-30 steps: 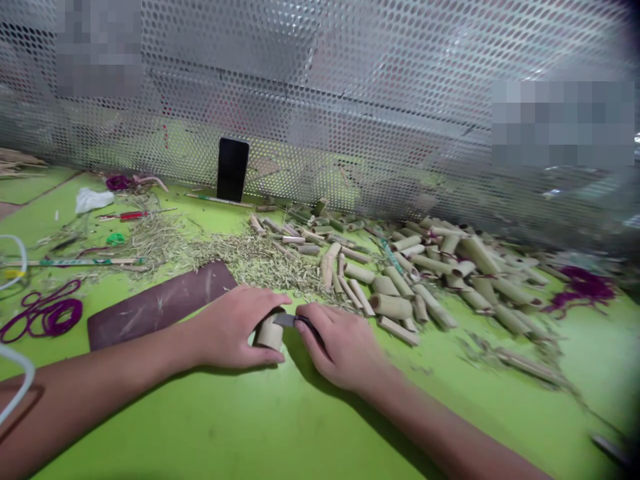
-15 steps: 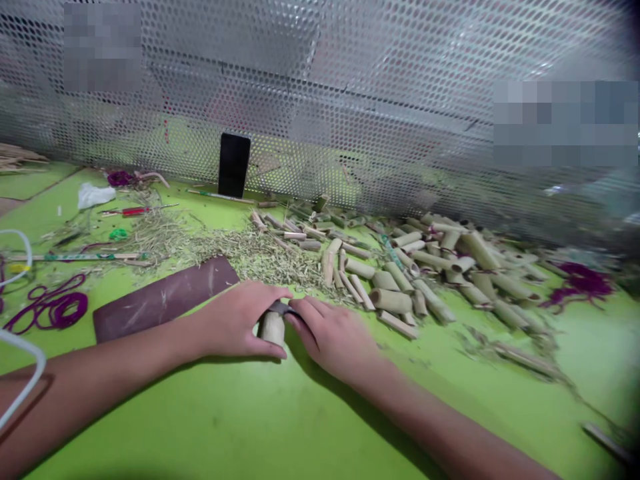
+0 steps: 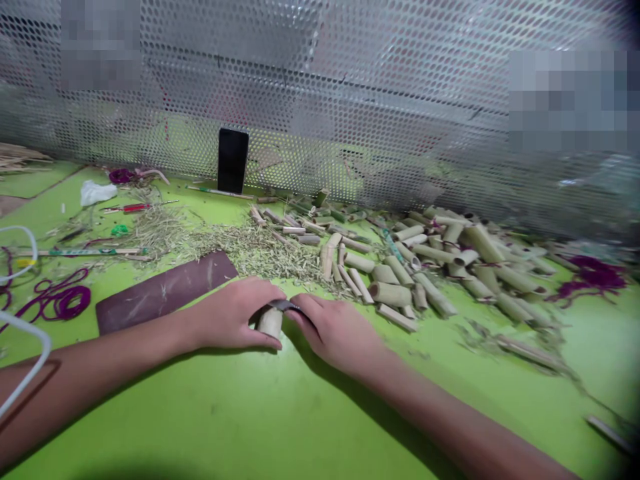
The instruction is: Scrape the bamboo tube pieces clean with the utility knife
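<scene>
A short pale bamboo piece (image 3: 271,323) stands on the green table (image 3: 235,420), with my left hand (image 3: 235,312) wrapped round its left side, thumb in front. My right hand (image 3: 337,330) is closed on a dark metal blade (image 3: 286,305), whose handle is hidden by the fingers. The blade lies across the top of the bamboo piece, and its far end passes under my left fingers. A dark brown sheet (image 3: 167,293) lies behind my left forearm.
Bamboo shavings (image 3: 260,252) and a heap of cut bamboo tubes (image 3: 450,257) spread behind my hands. A phone (image 3: 233,160) leans on a perforated metal screen (image 3: 320,100). At left are purple cord (image 3: 70,301), a red screwdriver (image 3: 136,208) and a white cable (image 3: 43,360).
The bamboo piece and my left hand have shifted slightly left, and the bamboo leans a little more. More of the blade shows between my hands. The view has moved slightly.
</scene>
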Motion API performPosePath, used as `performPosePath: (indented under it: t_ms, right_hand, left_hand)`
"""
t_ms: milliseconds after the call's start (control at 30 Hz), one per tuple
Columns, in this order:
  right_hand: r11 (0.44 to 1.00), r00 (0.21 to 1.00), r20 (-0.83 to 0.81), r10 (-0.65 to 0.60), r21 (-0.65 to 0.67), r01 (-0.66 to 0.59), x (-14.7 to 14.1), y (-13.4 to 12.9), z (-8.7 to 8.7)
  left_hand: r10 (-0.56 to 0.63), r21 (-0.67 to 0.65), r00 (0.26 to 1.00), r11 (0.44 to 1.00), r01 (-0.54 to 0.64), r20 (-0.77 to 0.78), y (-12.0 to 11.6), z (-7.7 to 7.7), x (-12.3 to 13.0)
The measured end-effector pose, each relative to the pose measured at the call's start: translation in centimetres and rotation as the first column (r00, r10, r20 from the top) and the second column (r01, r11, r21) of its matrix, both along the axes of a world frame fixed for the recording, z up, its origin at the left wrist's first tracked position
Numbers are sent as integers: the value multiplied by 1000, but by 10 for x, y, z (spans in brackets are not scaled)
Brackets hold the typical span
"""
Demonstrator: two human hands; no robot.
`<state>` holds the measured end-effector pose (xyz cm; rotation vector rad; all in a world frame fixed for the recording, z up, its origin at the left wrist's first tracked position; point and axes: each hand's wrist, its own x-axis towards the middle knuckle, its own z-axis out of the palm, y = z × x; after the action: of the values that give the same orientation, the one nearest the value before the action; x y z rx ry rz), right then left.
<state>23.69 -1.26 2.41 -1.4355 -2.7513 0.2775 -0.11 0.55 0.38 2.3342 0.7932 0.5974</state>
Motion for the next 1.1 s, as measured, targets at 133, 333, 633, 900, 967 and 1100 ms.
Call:
performPosePath:
  t_ms: [133,333,633,900,967,1100]
  right_hand:
    - [997,1000,-22,-13,-79,11,2,1,2]
    - [1000,999,38,-27,10,27,-3,-3,-1]
    - [993,1000,25,14,118,-17,-8,-4,-4]
    - [998,999,43,15,61,-17,-3,-2,-3]
    - [999,999,52,-1,38,-1,-3,-1,-2]
    - [1000,999,44,-23,1,23,-3,-1,0]
  left_hand:
    - [2,-23,1000,1000,-2,-17,1,0,-1]
    - [45,-82,998,995,-49,-51,2,2,0]
    - [42,-15,998,999,-43,-43,1,-4,3]
    - [7,3,1000,1000,-7,-15,0,-4,3]
    - [-15,3,1000,1000,15,-3,0,-4,2]
    - [-43,-8,999,999,43,9,2,-4,1]
